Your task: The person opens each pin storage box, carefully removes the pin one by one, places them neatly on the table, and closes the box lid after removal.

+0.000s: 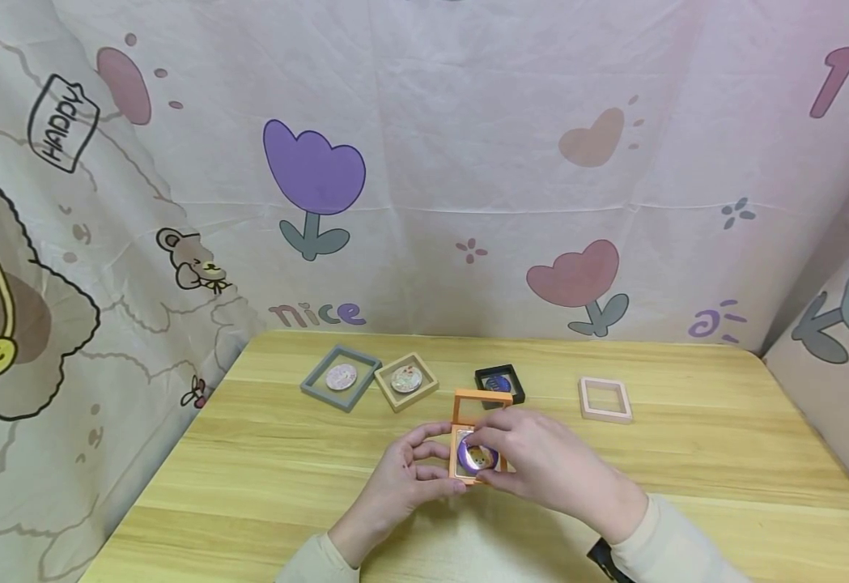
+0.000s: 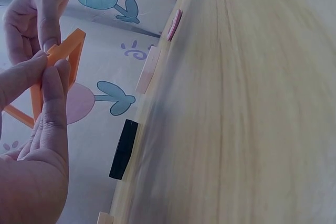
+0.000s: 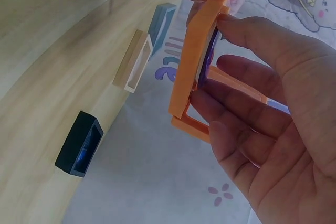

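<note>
An orange floating display frame [image 1: 454, 453] stands hinged open above the table, one half [image 1: 482, 394] tilted up at the back. My left hand [image 1: 401, 474] grips its left edge between thumb and fingers. Against the frame's clear film lies a round purple-rimmed badge [image 1: 478, 460] with a small cartoon animal on it. The right hand [image 1: 551, 461] pinches that badge by its edges, thumb at the near side and fingertips at the far side. In the right wrist view the badge's purple edge [image 3: 203, 64] lies close along the inside of the orange frame [image 3: 190, 59].
Behind the hands, a grey frame [image 1: 312, 389] and a beige frame [image 1: 388, 396] each hold a round badge. A black frame [image 1: 517, 380] holds a dark blue badge. Farther right lies a pale pink frame [image 1: 606, 416]. A pink round piece [image 2: 175, 24] shows on the table in the left wrist view.
</note>
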Motion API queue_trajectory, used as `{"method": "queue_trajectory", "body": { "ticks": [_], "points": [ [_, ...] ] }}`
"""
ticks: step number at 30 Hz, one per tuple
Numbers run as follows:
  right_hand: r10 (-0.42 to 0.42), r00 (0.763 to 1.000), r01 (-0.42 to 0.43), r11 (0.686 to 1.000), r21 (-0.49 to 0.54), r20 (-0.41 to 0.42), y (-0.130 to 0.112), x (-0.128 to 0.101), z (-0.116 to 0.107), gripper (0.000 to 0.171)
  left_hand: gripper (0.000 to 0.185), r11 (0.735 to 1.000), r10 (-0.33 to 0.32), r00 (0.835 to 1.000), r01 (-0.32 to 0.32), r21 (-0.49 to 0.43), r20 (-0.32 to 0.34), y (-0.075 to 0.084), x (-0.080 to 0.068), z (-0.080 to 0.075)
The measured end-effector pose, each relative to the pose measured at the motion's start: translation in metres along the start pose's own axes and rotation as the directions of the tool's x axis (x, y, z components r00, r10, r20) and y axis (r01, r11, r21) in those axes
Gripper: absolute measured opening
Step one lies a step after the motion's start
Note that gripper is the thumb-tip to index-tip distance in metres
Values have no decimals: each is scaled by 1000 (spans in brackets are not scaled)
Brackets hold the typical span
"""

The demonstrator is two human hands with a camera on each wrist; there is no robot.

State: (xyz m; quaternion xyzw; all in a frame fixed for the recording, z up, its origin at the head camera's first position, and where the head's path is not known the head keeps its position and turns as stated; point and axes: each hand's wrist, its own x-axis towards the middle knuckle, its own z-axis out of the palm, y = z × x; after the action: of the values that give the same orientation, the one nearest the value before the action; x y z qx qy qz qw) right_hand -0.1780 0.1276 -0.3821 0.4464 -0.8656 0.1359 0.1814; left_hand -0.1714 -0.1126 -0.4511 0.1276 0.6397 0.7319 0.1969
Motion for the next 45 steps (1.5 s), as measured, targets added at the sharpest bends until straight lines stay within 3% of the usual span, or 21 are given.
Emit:
{"method": "queue_trajectory", "body": {
  "ticks": [18,28,45],
  "points": [
    [-72,997,69,995,-70,-33,-2,0,3,32,83,1000,-1,1000,2,-12,24,-3,-1,0],
    [-73,996,66,992,-110,-55,-1,-2,6,45,82,1000,1,1000,-1,-5,25,-3,0,0],
    [-10,998,11,1000,10,-57,8,-12,-5,42,83,1000,-16,999,17,10,-31,-1,0,-3]
  ]
}}
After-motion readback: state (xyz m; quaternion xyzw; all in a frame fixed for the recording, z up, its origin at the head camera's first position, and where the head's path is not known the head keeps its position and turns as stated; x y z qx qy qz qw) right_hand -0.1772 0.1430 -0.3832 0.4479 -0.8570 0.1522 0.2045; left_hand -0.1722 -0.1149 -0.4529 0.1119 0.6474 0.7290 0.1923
